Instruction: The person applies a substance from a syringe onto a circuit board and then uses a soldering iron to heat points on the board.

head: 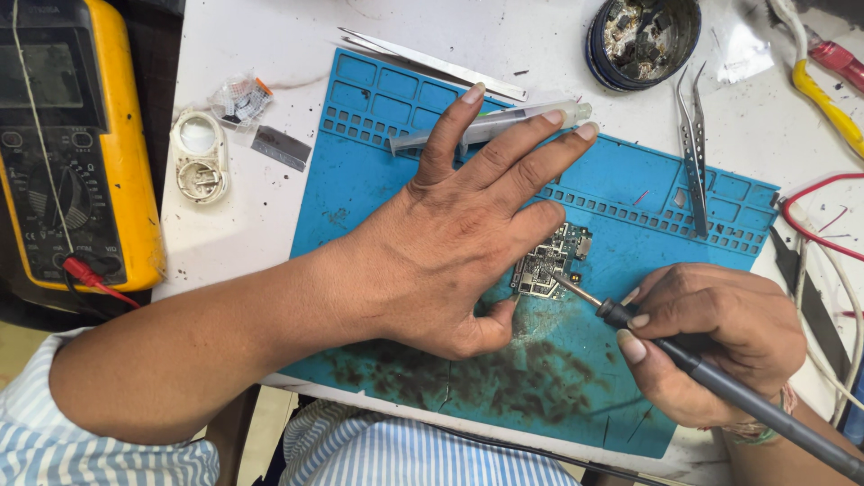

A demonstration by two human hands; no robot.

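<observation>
Nearest, right hand [720, 346] pinching dark slim soldering iron [720, 382], tip on small green circuit board [551, 261] mid-mat. Left hand [468, 225] spread flat, steadying it on scorched blue silicone work mat [378, 180] over white table [261, 54]; yellow multimeter [76, 144] at left edge.

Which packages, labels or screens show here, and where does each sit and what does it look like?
Multimeter: far left edge, yellow case, dark face with a grey screen at the top, dial below.
Clear packet: on the white table left of the blue mat, small crinkled plastic bag with tiny parts.
Round tin: top, right of centre, dark, open, holding debris.
</observation>
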